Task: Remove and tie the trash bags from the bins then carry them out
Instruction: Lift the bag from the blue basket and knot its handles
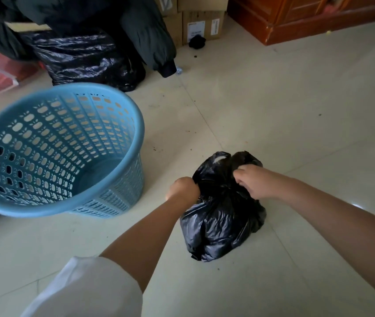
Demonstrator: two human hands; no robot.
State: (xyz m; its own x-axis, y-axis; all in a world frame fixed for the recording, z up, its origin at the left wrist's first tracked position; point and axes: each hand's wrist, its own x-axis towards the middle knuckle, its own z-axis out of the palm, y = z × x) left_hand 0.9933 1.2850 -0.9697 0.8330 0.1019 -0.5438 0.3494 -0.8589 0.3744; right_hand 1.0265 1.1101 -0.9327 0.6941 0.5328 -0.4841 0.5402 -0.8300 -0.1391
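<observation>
Floor [273,99]: pale tiles fill most of the frame, with dark crumbs scattered about the centre.
Bin [56,152]: a light blue perforated plastic basket at left centre, tipped toward the camera, with no liner inside. It stands apart from the bag.
Large bag [79,58]: a bulky, glossy black sack at upper left, against dark clothing and cardboard boxes [202,24]. Whether it is tied cannot be told from here.
Trash bag [220,220]: a small black bag sitting on the tiles at lower centre right, already out of the bin, its top drawn into two bunched ears.
Left hand [183,188]: closed tight round the left ear of the bag's mouth, knuckles up.
Right hand [250,181]: fingers curled into the right ear, pinching the film near the neck.
Step, as I judge it: the ears are being crossed or pulled into a knot; carrying out is not yet begun.
Handling: thin, soft, slick film that crumples freely. The bag looks lightly filled and probably light, though its contents are hidden.
Where to hold: the gathered ears or the neck just under them. Gripping the belly would likely squash it and could stretch or tear the film.
</observation>
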